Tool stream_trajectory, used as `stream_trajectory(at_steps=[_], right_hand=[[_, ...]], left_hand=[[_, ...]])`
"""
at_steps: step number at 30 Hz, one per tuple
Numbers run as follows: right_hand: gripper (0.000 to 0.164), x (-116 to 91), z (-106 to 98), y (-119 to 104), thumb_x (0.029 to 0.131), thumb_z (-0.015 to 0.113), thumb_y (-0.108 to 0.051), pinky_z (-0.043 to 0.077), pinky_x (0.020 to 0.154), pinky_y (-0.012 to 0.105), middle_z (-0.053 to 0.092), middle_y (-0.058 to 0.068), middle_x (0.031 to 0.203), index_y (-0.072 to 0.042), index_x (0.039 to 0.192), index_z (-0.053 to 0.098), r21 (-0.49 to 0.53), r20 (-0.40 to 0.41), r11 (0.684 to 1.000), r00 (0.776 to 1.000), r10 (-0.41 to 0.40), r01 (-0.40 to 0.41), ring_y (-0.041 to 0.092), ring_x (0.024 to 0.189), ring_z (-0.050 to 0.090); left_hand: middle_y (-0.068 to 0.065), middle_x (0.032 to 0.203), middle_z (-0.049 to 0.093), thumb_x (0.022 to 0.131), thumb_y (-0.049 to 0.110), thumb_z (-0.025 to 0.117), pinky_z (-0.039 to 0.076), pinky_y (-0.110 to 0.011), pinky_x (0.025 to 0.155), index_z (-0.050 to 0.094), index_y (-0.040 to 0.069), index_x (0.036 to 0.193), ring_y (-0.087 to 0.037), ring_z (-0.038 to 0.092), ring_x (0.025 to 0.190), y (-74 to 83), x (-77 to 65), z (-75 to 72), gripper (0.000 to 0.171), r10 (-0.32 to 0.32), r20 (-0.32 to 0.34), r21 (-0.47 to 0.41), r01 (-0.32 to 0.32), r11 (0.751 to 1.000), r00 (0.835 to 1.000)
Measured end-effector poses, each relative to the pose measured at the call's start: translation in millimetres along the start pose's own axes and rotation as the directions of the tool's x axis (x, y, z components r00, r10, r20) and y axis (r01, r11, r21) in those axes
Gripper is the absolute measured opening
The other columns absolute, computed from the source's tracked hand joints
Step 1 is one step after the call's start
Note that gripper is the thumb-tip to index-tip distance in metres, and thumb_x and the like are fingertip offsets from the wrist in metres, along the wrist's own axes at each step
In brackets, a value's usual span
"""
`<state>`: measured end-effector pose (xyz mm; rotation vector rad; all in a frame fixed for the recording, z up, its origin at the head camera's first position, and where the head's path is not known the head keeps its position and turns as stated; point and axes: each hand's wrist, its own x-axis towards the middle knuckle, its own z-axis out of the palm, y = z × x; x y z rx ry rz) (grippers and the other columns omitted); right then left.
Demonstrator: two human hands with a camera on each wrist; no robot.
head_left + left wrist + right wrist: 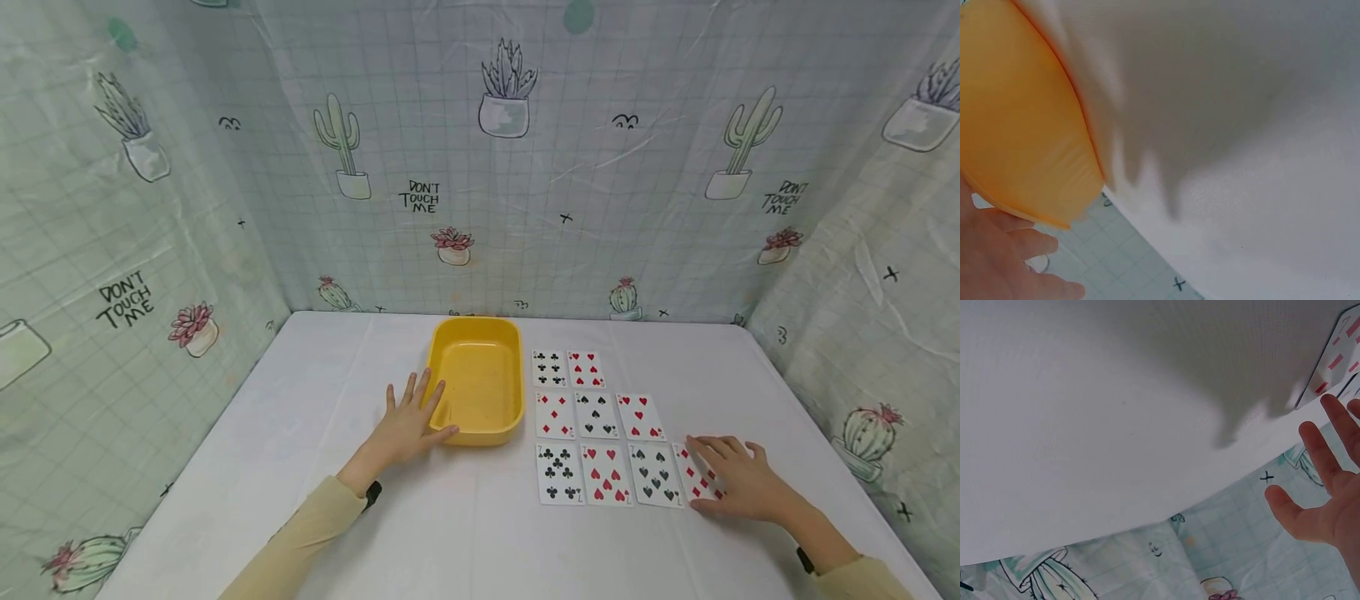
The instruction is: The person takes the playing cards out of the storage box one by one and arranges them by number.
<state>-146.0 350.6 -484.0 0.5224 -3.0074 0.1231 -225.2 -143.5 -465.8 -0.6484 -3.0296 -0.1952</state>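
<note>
My left hand [405, 427] rests with spread, straight fingers at the left rim of a yellow plastic bin [480, 340]. The thumb lies near the bin's front corner, and the left wrist view shows the fingers along the rim. On the right, my right hand [742, 482] reaches over a diamonds playing card [692, 473], covering its right side. Its fingers are extended and apart in the right wrist view, close over the card. Beside that card, in the same front row, lie a spades card [656, 475], a hearts card [607, 475] and a clubs card [559, 474].
Behind the front row are a middle row with a diamonds card [555, 415], a spades card [597, 415] and a hearts card [641, 417], then a back row with a clubs card [549, 368] and a hearts card [586, 369]. Cactus-print cloth [525, 208] walls the white table [465, 542].
</note>
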Motion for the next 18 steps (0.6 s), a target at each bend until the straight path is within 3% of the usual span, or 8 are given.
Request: stream_trajectory(at_steps=[7, 12, 18], right_hand=[[0.083, 4, -6, 3, 0.064, 0.071, -0.052, 0.024, 0.083, 0.059, 0.052, 0.016, 0.12, -0.002, 0.127, 0.046, 0.008, -0.022, 1.0, 0.999, 0.028, -0.028, 0.033, 0.107, 0.042], [0.074, 9, -11, 6, 0.069, 0.07, -0.044, 0.026, 0.082, 0.059, 0.052, 0.017, 0.118, -0.002, 0.125, 0.046, 0.021, -0.086, 1.0, 0.996, 0.018, -0.016, 0.034, 0.105, 0.043], [0.064, 18, -12, 13, 0.074, 0.068, -0.035, 0.029, 0.079, 0.06, 0.053, 0.019, 0.115, -0.001, 0.123, 0.047, 0.027, -0.172, 1.0, 0.985, 0.011, -0.007, 0.038, 0.104, 0.044]], left_hand=[[-0.016, 0.151, 0.002, 0.083, 0.068, 0.033, 0.009, -0.066, 0.101, 0.017, 0.015, 0.144, -0.038, 0.003, 0.137, -0.9, 1.5, 1.4, 0.082, -0.012, 0.004, -0.021, 0.012, 1.0, 1.0], [-0.014, 0.151, -0.002, 0.083, 0.066, 0.033, 0.004, -0.065, 0.102, 0.014, 0.015, 0.144, -0.038, -0.002, 0.137, -2.5, 0.0, 1.3, 0.082, -0.012, 0.019, -0.107, 0.014, 0.994, 1.0], [-0.012, 0.151, 0.004, 0.088, 0.059, 0.034, 0.003, -0.065, 0.102, 0.014, 0.014, 0.144, -0.036, -0.003, 0.138, -6.1, -1.7, -1.6, 0.075, 0.009, -0.026, -0.2, -0.014, 0.98, 1.0]])
